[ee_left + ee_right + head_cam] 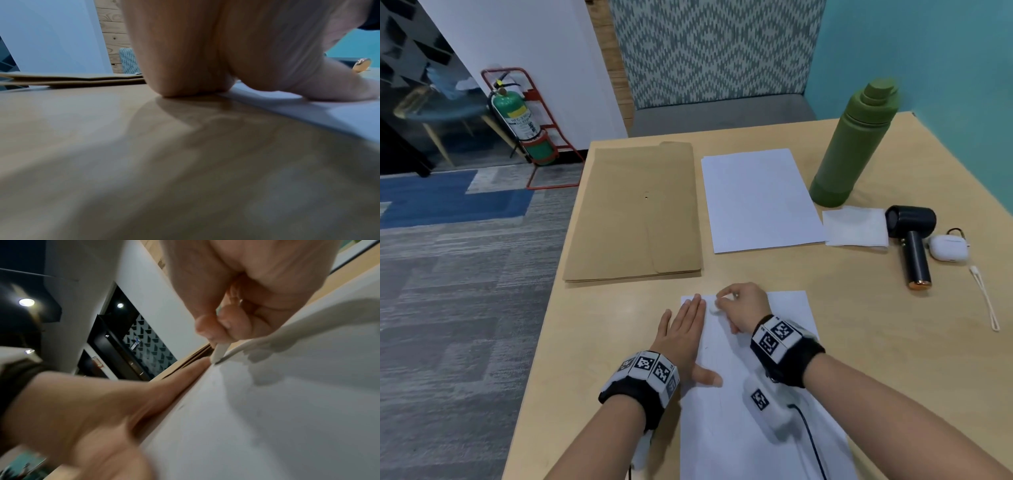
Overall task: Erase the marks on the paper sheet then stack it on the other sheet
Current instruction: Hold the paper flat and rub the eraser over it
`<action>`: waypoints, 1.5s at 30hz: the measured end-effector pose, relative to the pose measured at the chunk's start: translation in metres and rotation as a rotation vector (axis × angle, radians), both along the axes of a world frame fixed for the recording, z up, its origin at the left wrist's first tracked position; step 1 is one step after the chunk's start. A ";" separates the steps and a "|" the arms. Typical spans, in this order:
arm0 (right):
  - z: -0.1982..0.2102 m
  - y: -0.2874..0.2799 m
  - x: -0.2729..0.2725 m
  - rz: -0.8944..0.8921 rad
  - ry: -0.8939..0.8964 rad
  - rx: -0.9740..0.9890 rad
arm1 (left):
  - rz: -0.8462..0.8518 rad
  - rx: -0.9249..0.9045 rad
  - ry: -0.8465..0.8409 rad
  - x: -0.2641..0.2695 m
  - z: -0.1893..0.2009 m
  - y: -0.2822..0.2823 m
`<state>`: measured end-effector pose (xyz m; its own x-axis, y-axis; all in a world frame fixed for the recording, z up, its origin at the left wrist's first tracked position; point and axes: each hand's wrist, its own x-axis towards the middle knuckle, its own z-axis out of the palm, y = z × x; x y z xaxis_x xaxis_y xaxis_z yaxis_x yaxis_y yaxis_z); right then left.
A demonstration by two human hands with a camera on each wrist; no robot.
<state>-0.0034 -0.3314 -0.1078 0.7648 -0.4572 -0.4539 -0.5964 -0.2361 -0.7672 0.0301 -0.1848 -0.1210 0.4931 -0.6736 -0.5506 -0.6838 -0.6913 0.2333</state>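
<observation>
Right now the left hand (685, 334) lies flat with straight fingers on the left edge of the near paper sheet (763, 442), holding it down on the wooden table (619, 342) — its thumb (709, 377) sticks out over the paper. The right hand (743, 306) has its fingers curled around a small white eraser (714, 308), and the eraser's tip touches the sheet near the top left corner, just beside the left fingertips. In the right wrist view the eraser (219, 353) pokes out below the pinching fingers (207, 331) and meets the paper. A faint small mark (706, 347) shows on the sheet close to the left hand. The other sheet (760, 200) lies farther back on the table, well apart from the near one. To its left sits a brown envelope (633, 212). To its right stands a green bottle (854, 144), with a white napkin (856, 226), a small black fan (911, 240) and a white earbud case (948, 248) near it — all by the right side.
</observation>
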 end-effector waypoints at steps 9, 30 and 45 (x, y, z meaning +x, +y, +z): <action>0.015 0.022 -0.042 0.302 0.090 0.004 | 0.025 0.012 -0.008 -0.002 -0.002 0.000; 0.004 0.022 -0.034 0.153 0.091 0.179 | 0.014 -0.001 -0.021 -0.002 -0.003 0.000; 0.007 0.023 -0.042 0.227 0.073 0.032 | 0.006 0.020 -0.039 -0.003 -0.001 0.000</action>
<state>-0.0457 -0.3089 -0.1006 0.8108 -0.2616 -0.5236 -0.5852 -0.3468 -0.7330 0.0274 -0.1852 -0.1221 0.5185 -0.6596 -0.5441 -0.6879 -0.6997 0.1927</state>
